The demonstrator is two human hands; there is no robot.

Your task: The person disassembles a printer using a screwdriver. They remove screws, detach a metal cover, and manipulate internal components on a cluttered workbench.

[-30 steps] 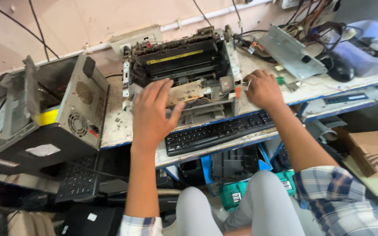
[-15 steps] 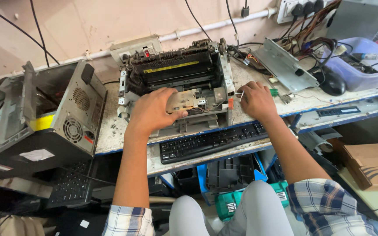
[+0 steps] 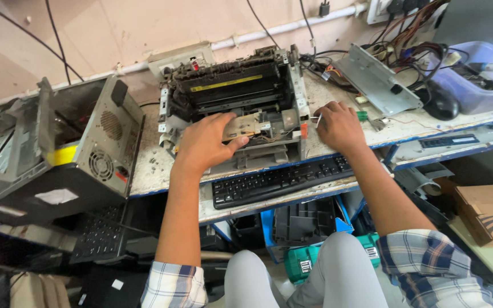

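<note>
Left hand: the left hand (image 3: 205, 144) lies palm down on the front of the stripped printer (image 3: 232, 108), fingers spread and loosely curved over a pale inner part, thumb pointing right. It grips nothing that can be seen.
Right hand: the right hand (image 3: 339, 126) rests on the bench just beside the printer's right side, fingers curled. A thin pale rod-like tool (image 3: 316, 118) shows at the fingertips, pointing toward the printer; whether the fingers pinch it cannot be told for certain.
Printer: cover removed, black inner frame with a yellow strip across the top, wires and small parts exposed. It sits upright on the workbench (image 3: 349, 145), against the wall.
Keyboard: a black keyboard (image 3: 281, 180) lies on a lower shelf in front of the printer, below both hands.
Computer case: an open grey computer case (image 3: 89, 151) stands tilted to the left of the printer, well apart from the left hand.
Metal plate: a grey metal plate (image 3: 375, 82) lies to the right of the right hand, near it.
Mouse: a black mouse (image 3: 441, 102) sits beyond the plate, beside a blue plastic tub (image 3: 477, 80).
Cardboard box: a brown cardboard box (image 3: 489, 208) stands low at the right, under the bench.
</note>
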